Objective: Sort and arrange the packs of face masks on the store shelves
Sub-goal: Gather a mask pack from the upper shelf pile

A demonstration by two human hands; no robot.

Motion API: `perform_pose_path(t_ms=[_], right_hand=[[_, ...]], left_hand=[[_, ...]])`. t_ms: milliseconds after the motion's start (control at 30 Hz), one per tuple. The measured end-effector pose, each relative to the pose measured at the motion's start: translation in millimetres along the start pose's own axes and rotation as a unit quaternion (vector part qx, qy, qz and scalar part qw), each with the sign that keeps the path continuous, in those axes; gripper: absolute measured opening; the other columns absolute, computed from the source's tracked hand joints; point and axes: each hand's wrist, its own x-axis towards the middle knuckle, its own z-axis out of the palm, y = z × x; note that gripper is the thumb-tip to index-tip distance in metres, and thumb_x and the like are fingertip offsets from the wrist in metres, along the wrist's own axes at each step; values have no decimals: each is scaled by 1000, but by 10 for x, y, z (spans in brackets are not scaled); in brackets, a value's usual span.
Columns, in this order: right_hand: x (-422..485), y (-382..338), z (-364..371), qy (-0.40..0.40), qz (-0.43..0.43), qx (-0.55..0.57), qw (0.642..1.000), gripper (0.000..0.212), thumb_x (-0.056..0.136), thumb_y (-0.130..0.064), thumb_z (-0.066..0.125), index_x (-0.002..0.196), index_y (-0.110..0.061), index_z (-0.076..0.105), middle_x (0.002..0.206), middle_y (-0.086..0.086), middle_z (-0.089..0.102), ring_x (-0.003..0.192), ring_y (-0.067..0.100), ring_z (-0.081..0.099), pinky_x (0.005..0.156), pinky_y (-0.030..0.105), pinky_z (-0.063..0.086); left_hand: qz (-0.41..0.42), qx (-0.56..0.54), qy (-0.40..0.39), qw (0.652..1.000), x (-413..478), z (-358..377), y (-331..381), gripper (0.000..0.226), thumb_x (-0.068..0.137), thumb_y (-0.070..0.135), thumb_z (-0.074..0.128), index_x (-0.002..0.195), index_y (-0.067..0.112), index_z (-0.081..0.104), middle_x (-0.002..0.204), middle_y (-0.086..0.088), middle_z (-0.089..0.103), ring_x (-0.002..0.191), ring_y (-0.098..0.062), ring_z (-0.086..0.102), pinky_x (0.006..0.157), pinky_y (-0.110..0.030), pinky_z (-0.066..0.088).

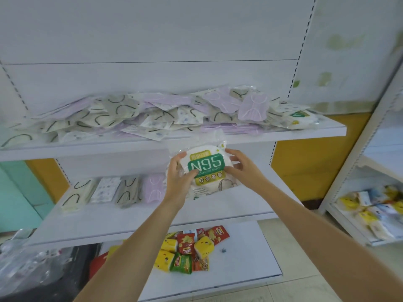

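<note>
- Now the N95 mask pack [206,165] is held just over the middle shelf [152,216], right of the sorted row [109,190].
- My left hand [181,177] and right hand [239,165] pinch its side edges.
- Next, I judge: lay it flat, squared beside that row.

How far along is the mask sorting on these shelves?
Early days. Four neat stacks already sit on the middle shelf. The left hand and right hand hold an N95 pack. The big mixed heap on the upper shelf is still unsorted.
</note>
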Motion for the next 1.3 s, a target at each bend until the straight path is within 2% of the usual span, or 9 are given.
perform_pose_path(t_ms=[100, 200, 300, 433, 533, 633, 767, 900, 1300], right_hand=[[-121, 71, -199, 81, -33, -8, 996, 33, 93, -20, 55, 126, -17, 52, 116, -1, 56, 94, 14, 58, 73, 11, 45], [-141, 155, -530, 184, -41, -27, 982, 30, 96, -20, 50, 125, -13, 54, 120, 0, 54, 97, 11, 54, 82, 17, 42], [-37, 226, -894, 257, -41, -61, 964, 30, 95, -21, 51, 125, -15, 54, 119, 2, 51, 98, 11, 51, 88, 27, 45], [253, 226, -1410, 330, -44, -79, 940, 31, 95, -17, 51, 125, -17, 53, 127, 4, 48, 106, 13, 50, 87, 27, 44], [547, 206, -1826, 364, -8, -108, 925, 38, 94, -16, 51, 132, -19, 47, 134, 6, 43, 120, 21, 44, 97, 33, 41], [871, 221, -2213, 334, 116, -168, 920, 53, 93, -22, 54, 142, -21, 34, 143, 13, 32, 131, 31, 32, 106, 42, 34], [1157, 281, -2420, 175, 237, -178, 939, 69, 90, -39, 58, 147, -15, 27, 149, 11, 33, 130, 29, 40, 96, 34, 38], [1181, 361, -2460, 158, 223, -92, 957, 73, 85, -31, 67, 146, -12, 30, 149, 6, 34, 121, 25, 49, 85, 29, 41], [942, 566, -2777, 225, 131, 77, 962, 57, 82, -4, 64, 130, -27, 42, 123, 8, 47, 84, 20, 55, 64, 29, 48]], left_hand=[[38, 26, -32, 998, -54, 142, 104, 51, 81, -11, 56, 104, 34, 50, 122, -9, 51, 96, -16, 60, 62, -19, 53], [75, 24, -59, 995, 40, 433, 233, 52, 81, -9, 58, 108, 35, 51, 125, -8, 51, 107, -19, 58, 76, -27, 55], [92, 2, -108, 990, 251, 797, 417, 51, 82, -9, 60, 119, 26, 49, 127, 0, 52, 108, -2, 57, 88, -32, 54], [114, 3, -163, 980, 726, 1297, 579, 50, 86, 0, 61, 118, 37, 50, 136, 6, 44, 132, -26, 42, 104, -48, 43], [94, -38, -158, 982, 1083, 1698, 616, 48, 87, -3, 58, 119, 32, 50, 139, 3, 42, 131, -30, 42, 106, -46, 40], [2, -101, -178, 979, 1335, 2035, 586, 50, 90, -8, 51, 129, 20, 42, 141, -10, 44, 116, -25, 56, 93, -38, 50], [-17, -42, -205, 978, 1618, 2232, 327, 50, 89, -10, 50, 125, 24, 45, 134, -9, 49, 110, -20, 57, 93, -33, 48], [-11, 21, -178, 984, 1776, 2322, 194, 50, 91, -8, 49, 129, 24, 42, 122, -4, 53, 98, -11, 59, 85, -29, 51], [-39, 86, -96, 991, 1761, 2459, 198, 53, 91, -10, 46, 136, 16, 36, 122, -13, 55, 96, -19, 59, 81, -32, 51]])
